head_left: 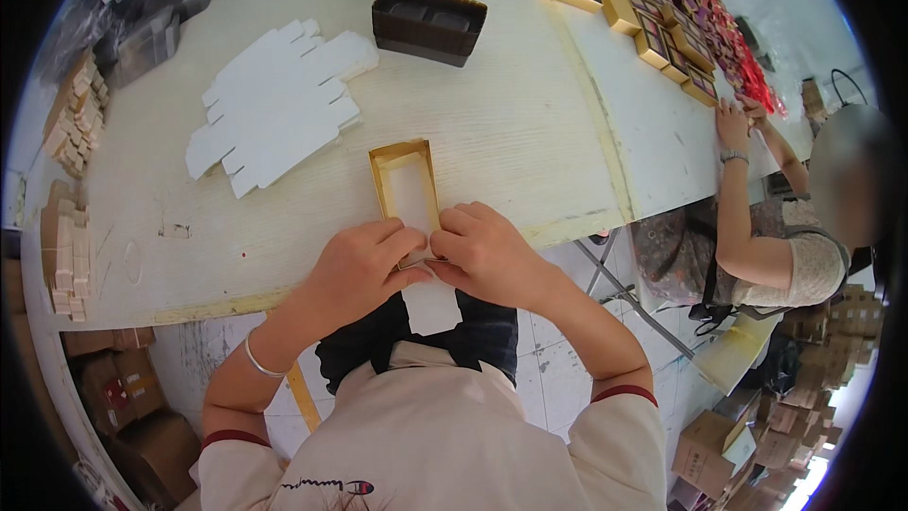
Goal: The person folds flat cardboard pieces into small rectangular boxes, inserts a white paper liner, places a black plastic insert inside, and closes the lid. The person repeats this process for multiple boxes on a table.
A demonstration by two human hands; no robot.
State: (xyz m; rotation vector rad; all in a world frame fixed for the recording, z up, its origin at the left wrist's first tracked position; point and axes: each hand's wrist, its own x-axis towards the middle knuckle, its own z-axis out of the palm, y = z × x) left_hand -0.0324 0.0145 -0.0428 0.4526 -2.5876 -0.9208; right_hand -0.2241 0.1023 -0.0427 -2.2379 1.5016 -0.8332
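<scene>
Left hand (364, 260) and right hand (482, 251) pinch near end of long gold-rimmed white cardboard box (405, 185), fingers closed on flap, at edge of pale wooden table (492, 123). Risk: uneven pressure creases flap (thin card); box could slide off.

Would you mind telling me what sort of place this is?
Probably a small packaging workshop: flat white box blanks lie stacked on the worktable, finished gold boxes stand in rows, and cartons are piled on the floor.
</scene>
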